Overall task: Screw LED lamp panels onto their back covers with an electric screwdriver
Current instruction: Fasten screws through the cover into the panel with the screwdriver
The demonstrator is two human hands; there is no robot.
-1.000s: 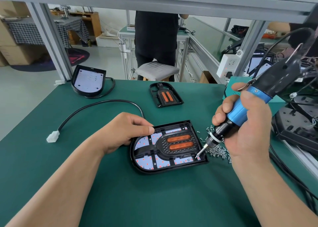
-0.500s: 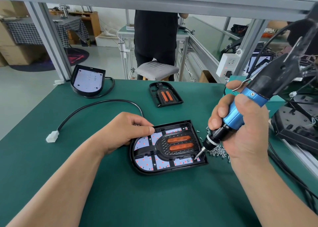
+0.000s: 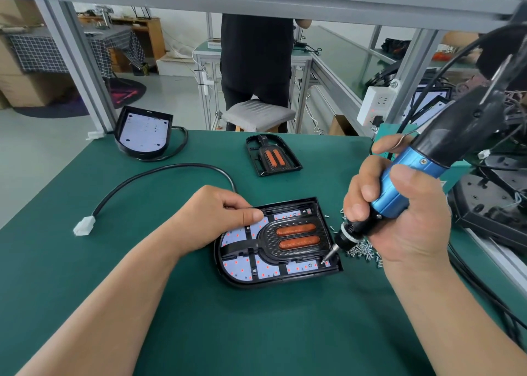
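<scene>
My right hand (image 3: 399, 213) grips the blue electric screwdriver (image 3: 410, 173), its bit tip on the 4 o'clock corner of the lamp panel (image 3: 242, 267), which lies in its black back cover (image 3: 256, 285) mid-table. My left hand (image 3: 211, 219) pinches the cover's 10 o'clock edge, thumb on top. Loose screws (image 3: 362, 251) lie at its 3 o'clock.

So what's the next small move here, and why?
Probably press down and run the driver: the right hand grips the electric screwdriver with its bit tip on the near right corner of the lamp panel, and the left hand holds it steady.
</scene>
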